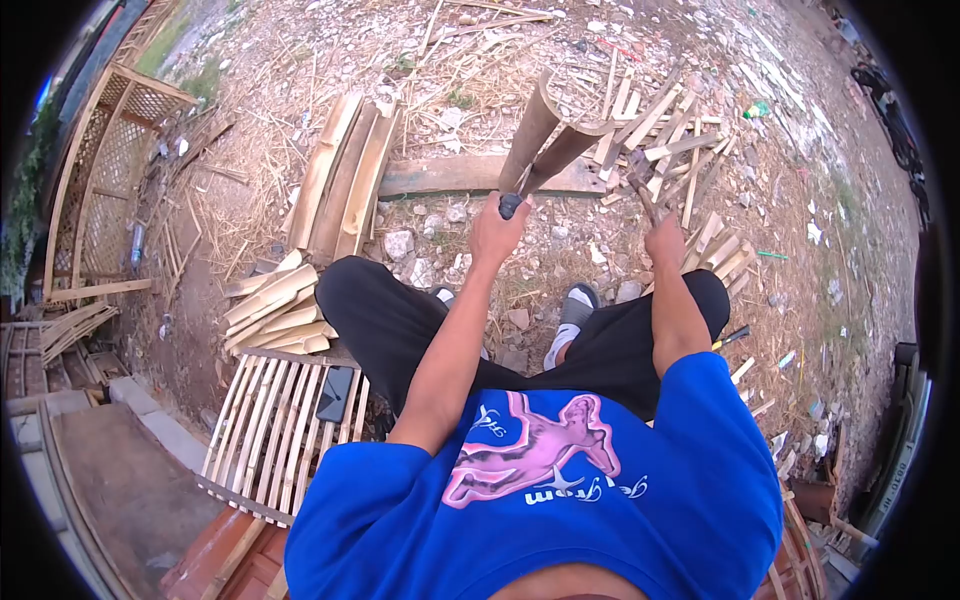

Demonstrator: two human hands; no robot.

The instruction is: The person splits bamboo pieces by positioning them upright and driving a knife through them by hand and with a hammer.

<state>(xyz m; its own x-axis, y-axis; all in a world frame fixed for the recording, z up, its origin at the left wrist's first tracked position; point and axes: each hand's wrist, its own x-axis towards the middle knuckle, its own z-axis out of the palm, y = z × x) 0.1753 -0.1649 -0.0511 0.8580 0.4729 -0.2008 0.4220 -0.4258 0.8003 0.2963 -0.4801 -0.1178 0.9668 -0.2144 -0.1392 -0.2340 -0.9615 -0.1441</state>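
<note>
My left hand [497, 232] is closed around the black handle of a knife [509, 206], its thin blade running into the near end of a bamboo piece [535, 140]. The bamboo leans up and away from me and is split, with a gap between its two parts. Most of the blade is hidden. My right hand [665, 242] grips a hammer [643, 190] by its wooden handle, its head pointing forward, apart from the bamboo. A wooden plank [440, 176] lies on the ground beyond my feet, behind the bamboo.
Split bamboo lengths [345, 175] lie at left, with shorter pieces [283, 303] nearer my knee. A phone [335, 393] rests on a slatted rack [262, 420]. Loose strips [690, 130] are heaped ahead right. A lattice frame [105, 180] stands far left. Stones and litter cover the ground.
</note>
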